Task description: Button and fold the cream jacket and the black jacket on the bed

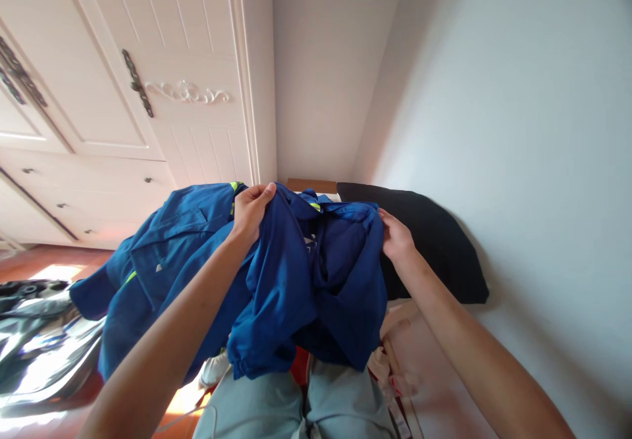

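A blue jacket (286, 281) with yellow-green trim hangs spread out in front of my legs, held up by both hands. My left hand (251, 210) pinches its upper edge near the middle, thumb on top. At the garment's right end, my right hand (395, 233) grips the edge, its fingertips partly hidden behind the cloth. Between the hands the fabric sags in loose folds, while the rest of the jacket drapes down to the left. Behind my right hand lies a black rounded item (434, 248) that looks like fabric.
A white wardrobe (197, 136) with dark metal handles stands ahead on the left, and a pale wall (533, 143) rises on the right. Shiny plastic-looking bags (44, 340) lie on the reddish floor at left. A brown box edge (311, 185) shows behind the jacket.
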